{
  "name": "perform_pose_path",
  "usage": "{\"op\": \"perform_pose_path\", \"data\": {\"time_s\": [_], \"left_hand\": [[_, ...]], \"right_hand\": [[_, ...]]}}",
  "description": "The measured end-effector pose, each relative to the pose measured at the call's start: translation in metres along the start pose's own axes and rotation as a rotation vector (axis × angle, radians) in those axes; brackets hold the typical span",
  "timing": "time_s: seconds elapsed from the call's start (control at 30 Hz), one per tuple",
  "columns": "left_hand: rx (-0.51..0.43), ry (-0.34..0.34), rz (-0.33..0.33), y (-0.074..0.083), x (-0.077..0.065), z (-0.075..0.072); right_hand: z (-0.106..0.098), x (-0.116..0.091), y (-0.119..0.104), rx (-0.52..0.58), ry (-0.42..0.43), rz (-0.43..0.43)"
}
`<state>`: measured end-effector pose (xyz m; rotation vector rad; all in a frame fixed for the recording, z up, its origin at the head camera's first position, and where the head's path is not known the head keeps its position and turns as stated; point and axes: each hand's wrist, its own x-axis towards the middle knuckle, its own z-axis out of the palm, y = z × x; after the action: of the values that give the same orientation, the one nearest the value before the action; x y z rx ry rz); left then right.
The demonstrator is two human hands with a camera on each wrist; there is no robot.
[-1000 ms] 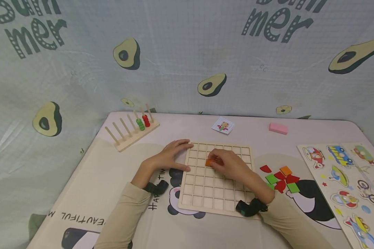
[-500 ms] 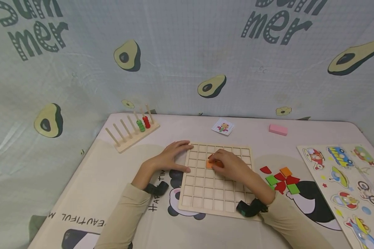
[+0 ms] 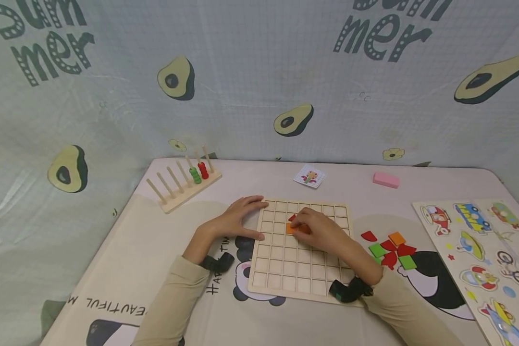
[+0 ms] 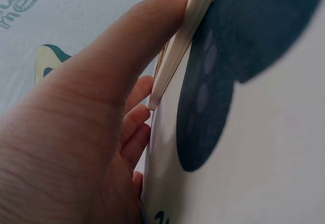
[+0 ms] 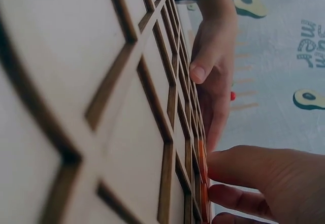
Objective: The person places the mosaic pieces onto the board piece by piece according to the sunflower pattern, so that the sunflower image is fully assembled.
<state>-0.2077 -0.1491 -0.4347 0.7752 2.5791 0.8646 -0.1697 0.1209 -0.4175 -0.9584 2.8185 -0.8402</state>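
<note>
A wooden grid board (image 3: 281,269) lies in front of me. My left hand (image 3: 238,218) rests along its left side, fingers spread near the far corner and thumb against the edge. In the left wrist view the thumb (image 4: 147,26) touches the board's edge (image 4: 175,56). Over the upper middle cells, my right hand (image 3: 322,230) pinches an orange square tile (image 3: 302,228), partly hidden by its fingers. Beside it, another orange tile (image 3: 290,228) sits in the grid, with a red piece (image 3: 292,217) just beyond. The right thumb (image 5: 238,165) meets the orange tiles (image 5: 203,158) at the board's surface.
Right of the board lie loose red pieces (image 3: 389,260), green tiles (image 3: 407,262) and an orange tile (image 3: 397,238). A picture puzzle board (image 3: 454,250) lies farther right. Behind are a patterned card (image 3: 309,176), a pink block (image 3: 386,179) and a peg stand (image 3: 190,190) with beads.
My right hand has shifted slightly right, baring more of the left orange tile and the red piece beyond it. The left hand stays at the board's edge.
</note>
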Motion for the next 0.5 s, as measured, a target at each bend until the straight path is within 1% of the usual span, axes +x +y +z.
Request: {"op": "perform_pose_path", "data": {"time_s": [0.23, 0.5], "left_hand": [[0.011, 0.006, -0.002, -0.001, 0.001, 0.001], [0.009, 0.008, -0.001, -0.001, 0.001, 0.001]], "right_hand": [[-0.005, -0.006, 0.001, -0.001, 0.023, -0.011], [-0.016, -0.018, 0.009, -0.004, 0.058, 0.036]]}}
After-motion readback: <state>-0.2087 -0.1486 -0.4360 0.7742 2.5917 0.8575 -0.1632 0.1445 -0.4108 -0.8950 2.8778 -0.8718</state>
